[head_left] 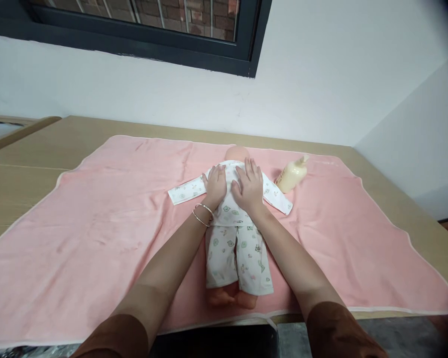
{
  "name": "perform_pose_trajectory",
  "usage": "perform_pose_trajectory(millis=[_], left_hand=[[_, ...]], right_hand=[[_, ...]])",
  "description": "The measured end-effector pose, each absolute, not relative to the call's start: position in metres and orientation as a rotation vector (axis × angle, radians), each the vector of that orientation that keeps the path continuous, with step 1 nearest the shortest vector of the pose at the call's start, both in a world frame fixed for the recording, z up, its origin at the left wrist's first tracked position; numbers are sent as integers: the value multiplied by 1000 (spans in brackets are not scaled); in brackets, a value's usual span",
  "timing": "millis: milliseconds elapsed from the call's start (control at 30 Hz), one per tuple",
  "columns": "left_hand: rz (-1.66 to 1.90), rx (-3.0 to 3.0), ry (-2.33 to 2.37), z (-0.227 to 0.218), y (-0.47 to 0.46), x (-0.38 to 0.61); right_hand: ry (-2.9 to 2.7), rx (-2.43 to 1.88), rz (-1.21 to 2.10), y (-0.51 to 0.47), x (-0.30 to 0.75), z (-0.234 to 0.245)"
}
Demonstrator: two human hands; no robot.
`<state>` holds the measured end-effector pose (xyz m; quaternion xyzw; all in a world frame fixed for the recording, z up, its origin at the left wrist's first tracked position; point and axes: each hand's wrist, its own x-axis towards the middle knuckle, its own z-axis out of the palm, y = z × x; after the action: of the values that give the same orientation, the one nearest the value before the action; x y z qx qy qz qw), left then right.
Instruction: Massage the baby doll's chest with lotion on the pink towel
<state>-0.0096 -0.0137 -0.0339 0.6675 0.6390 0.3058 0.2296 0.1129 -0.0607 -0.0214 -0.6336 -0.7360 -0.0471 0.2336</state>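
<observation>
A baby doll [231, 214] in a white printed top and trousers lies on a pink blanket [108, 209], its head at the far end and its bare feet toward me. Both sleeves are spread out to the sides. My left hand [215, 185] rests on the left side of the doll's upper body, fingers stretched forward. On the right side of the upper body, my right hand [249, 186] lies flat with its fingers somewhat apart. Neither hand grips anything. The doll's face does not show.
To the right of the doll, a pale yellow pump bottle [292, 175] lies tilted on the blanket beside the sleeve. The blanket covers much of a wooden table [33, 164]. Behind it stand a white wall [306, 89] and a dark window frame [209, 54].
</observation>
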Motion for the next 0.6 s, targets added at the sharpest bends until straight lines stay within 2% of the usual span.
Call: perform_pose_trajectory(millis=[233, 600], left_hand=[[824, 1860, 1774, -36, -12, -9], [838, 1837, 1773, -29, -16, -8]], right_hand=[[-2197, -1779, 61, -54, 113, -16], [-2218, -1696, 116, -56, 117, 2]])
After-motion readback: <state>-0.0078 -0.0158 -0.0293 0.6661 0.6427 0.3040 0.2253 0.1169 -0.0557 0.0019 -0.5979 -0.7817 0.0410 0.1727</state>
